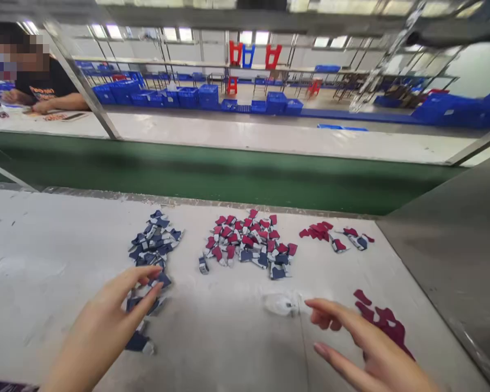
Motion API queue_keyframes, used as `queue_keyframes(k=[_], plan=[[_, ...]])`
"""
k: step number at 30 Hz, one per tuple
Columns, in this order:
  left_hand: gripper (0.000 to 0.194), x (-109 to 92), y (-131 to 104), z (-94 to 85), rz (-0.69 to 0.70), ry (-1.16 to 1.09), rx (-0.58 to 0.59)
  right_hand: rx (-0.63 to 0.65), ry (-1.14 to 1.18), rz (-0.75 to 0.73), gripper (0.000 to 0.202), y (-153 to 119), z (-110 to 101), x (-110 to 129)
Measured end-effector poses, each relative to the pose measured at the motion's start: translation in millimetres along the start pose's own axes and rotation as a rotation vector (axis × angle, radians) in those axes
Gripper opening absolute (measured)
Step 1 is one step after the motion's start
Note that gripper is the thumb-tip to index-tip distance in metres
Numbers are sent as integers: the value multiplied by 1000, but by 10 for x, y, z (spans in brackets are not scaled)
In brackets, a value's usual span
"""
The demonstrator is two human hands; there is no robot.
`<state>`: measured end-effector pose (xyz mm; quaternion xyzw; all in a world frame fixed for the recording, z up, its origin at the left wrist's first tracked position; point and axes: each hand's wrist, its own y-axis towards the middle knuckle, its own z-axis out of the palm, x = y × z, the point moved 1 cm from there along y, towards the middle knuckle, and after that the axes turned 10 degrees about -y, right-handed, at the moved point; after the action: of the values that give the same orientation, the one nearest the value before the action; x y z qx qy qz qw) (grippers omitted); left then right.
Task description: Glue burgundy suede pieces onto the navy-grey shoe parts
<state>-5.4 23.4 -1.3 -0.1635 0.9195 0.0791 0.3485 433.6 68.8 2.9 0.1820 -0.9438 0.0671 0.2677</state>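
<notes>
My left hand (106,321) is over the lower part of a pile of navy and white pieces (153,239), its thumb and fingers apart with nothing seen between them. On the right, my right hand (359,343) hovers open, fingers apart, between a small clear plastic item (281,304) and some dark red pieces (386,321). A heap of red and white pieces (245,234) lies mid-table, with navy ones at its lower edge. Farther right are a small red pile (317,231) and a few mixed pieces (357,239).
The white table (212,348) ends on the right at a grey metal panel (457,261). Beyond its far edge runs a green strip (228,177), then another white bench (245,130). A person (44,81) sits at the upper left. Blue bins (188,97) stand farther back.
</notes>
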Motion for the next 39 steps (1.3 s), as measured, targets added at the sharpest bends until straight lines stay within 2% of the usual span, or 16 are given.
queue_keyframes(k=[3,8,12,16,23,26,29,31,34,36,39], plan=[[39,93,152,132,5,152,74,108,-30,101,51,166,10,-14],[48,235,213,296,-75,233,204,282,27,199,62,200,212,-182],[42,152,240,339,-121,256,254,338,95,188,66,257,306,-132],[45,86,265,377,-136,352,302,380,153,156,61,361,369,-22],[39,60,287,386,-9,423,277,419,258,82,44,564,538,56],[35,-47,282,367,13,309,302,446,317,59,37,620,551,46],[34,-229,226,409,-50,115,388,471,413,10,39,610,491,44],[33,-381,162,503,-88,-53,498,498,489,-28,39,572,436,56],[29,-629,68,712,-52,-381,672,527,595,-69,44,500,371,76],[27,-774,32,846,-30,-565,742,536,661,-92,48,455,343,74],[30,-917,30,993,-16,-719,809,534,763,-146,47,401,313,35]])
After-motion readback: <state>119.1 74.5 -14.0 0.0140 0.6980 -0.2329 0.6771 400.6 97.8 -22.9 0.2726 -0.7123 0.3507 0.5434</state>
